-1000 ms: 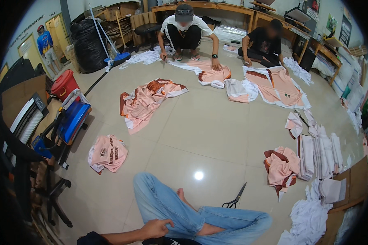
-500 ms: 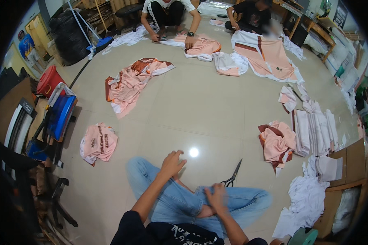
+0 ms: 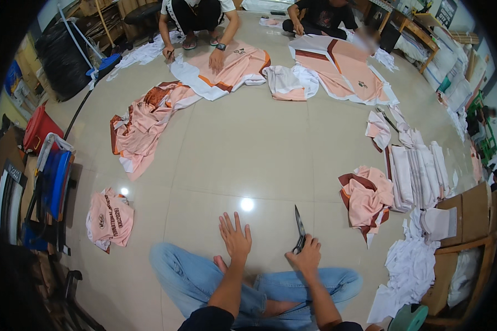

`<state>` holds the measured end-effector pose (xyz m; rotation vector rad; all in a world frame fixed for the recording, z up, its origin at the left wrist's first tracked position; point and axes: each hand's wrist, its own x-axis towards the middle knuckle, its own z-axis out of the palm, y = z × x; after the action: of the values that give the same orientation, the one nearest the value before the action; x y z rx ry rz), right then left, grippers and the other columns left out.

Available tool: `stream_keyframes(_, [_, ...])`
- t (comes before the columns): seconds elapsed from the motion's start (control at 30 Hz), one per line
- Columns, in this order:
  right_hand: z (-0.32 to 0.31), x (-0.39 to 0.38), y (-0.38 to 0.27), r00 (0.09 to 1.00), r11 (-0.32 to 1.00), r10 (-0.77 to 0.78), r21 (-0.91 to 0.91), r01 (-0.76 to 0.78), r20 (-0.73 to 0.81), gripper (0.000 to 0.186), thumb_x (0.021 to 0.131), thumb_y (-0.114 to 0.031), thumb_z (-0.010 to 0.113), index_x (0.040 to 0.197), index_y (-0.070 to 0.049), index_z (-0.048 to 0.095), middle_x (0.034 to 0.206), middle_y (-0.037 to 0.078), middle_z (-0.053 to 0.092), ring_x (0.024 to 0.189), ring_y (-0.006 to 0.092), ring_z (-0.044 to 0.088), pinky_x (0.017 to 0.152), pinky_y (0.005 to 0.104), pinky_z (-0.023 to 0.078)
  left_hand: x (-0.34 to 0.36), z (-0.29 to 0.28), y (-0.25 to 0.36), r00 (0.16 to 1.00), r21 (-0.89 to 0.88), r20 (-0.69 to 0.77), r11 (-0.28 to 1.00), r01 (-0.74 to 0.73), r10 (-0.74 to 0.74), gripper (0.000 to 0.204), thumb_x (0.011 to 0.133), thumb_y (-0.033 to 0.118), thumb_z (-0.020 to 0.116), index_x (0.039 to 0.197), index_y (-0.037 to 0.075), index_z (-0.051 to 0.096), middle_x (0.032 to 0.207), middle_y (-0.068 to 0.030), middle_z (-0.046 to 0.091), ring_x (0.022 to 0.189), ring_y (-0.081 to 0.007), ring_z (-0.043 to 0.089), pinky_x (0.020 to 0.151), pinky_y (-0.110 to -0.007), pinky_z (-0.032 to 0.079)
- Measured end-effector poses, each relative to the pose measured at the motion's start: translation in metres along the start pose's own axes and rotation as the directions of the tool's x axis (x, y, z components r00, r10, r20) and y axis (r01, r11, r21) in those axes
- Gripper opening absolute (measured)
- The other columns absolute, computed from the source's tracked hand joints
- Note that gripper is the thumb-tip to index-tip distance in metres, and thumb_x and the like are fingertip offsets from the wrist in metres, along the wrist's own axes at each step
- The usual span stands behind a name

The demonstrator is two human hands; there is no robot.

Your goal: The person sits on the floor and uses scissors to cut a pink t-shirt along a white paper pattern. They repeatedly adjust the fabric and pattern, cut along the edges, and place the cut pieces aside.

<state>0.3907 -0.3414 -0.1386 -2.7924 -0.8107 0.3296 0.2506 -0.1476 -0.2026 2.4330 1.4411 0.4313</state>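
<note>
Black-handled fabric scissors lie by my right knee, blades pointing away from me. My right hand is closed around their handles, though part of the grip is hidden under the palm. Palm down with fingers spread, my left hand is open at the floor in front of my crossed legs. It holds nothing; whether it touches the tiles I cannot tell. The pile nearest my right hand is a crumpled peach and maroon cloth. A peach bundle with dark print lies off to my left.
Folded white cloth stacks and white scraps lie at the right, beside cardboard boxes. Peach fabric lies at the far left. Two people sit or squat at the back near spread peach panels. A blue-seated chair stands left.
My right hand has gone from my lap to the scissors, whose tip has swung leftward. My left hand has spread its fingers. The squatting person's peach cloth now lies spread wider.
</note>
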Motion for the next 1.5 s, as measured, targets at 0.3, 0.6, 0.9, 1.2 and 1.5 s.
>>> stream_keyframes(0.3, [-0.019, 0.305, -0.010, 0.998, 0.952, -0.057, 0.300, 0.066, -0.041, 0.084, 0.064, -0.038, 0.084, 0.134, -0.001, 0.057, 0.132, 0.021, 0.050, 0.107, 0.0430, 0.065, 0.092, 0.0484, 0.056, 0.007, 0.009, -0.002, 0.996, 0.057, 0.080, 0.998, 0.022, -0.027, 0.067, 0.102, 0.035, 0.056, 0.160, 0.008, 0.037, 0.167, -0.0281, 0.022, 0.155, -0.0485, 0.019, 0.124, -0.061, 0.021])
stream_keyframes(0.6, [-0.060, 0.579, -0.077, 0.919, 0.992, -0.101, -0.108, 0.064, -0.381, 0.076, 0.064, -0.030, 0.093, 0.123, 0.002, 0.056, 0.132, 0.021, 0.047, 0.112, 0.0404, 0.061, 0.089, 0.0482, 0.060, 0.013, 0.013, -0.002, 0.983, 0.134, 0.178, 0.991, 0.017, -0.041, 0.071, 0.096, 0.032, 0.063, 0.158, 0.007, 0.038, 0.166, -0.0310, 0.022, 0.153, -0.0531, 0.020, 0.119, -0.066, 0.025])
stream_keyframes(0.9, [-0.066, 0.598, -0.086, 0.941, 0.872, -0.278, -0.461, 0.163, -0.193, 0.064, 0.066, -0.022, 0.091, 0.119, -0.001, 0.060, 0.121, 0.013, 0.050, 0.107, 0.0317, 0.061, 0.083, 0.0415, 0.062, 0.017, -0.001, 0.007, 0.974, 0.062, 0.218, 0.997, 0.050, -0.063, 0.071, 0.097, 0.029, 0.061, 0.158, 0.003, 0.037, 0.165, -0.0339, 0.021, 0.153, -0.0545, 0.018, 0.121, -0.066, 0.020])
stream_keyframes(1.2, [-0.044, 0.368, -0.029, 0.879, 0.834, -0.473, -0.352, 0.426, -0.058, 0.079, 0.060, -0.018, 0.088, 0.128, 0.001, 0.051, 0.128, 0.019, 0.049, 0.109, 0.0382, 0.059, 0.081, 0.0481, 0.057, 0.011, 0.001, 0.014, 0.994, 0.042, 0.100, 0.999, 0.026, -0.030, 0.065, 0.103, 0.034, 0.053, 0.160, 0.006, 0.036, 0.168, -0.0272, 0.020, 0.155, -0.0480, 0.016, 0.124, -0.061, 0.018])
stream_keyframes(1.5, [-0.038, 0.004, 0.054, 0.929, 0.916, -0.364, 0.206, 0.345, 0.062, 0.082, 0.063, -0.027, 0.087, 0.134, -0.006, 0.052, 0.125, 0.022, 0.049, 0.111, 0.0407, 0.058, 0.086, 0.0508, 0.056, 0.000, 0.012, 0.011, 1.000, -0.026, 0.011, 1.000, -0.015, 0.016, 0.065, 0.105, 0.036, 0.050, 0.162, 0.010, 0.034, 0.170, -0.0242, 0.019, 0.157, -0.0436, 0.014, 0.127, -0.057, 0.013])
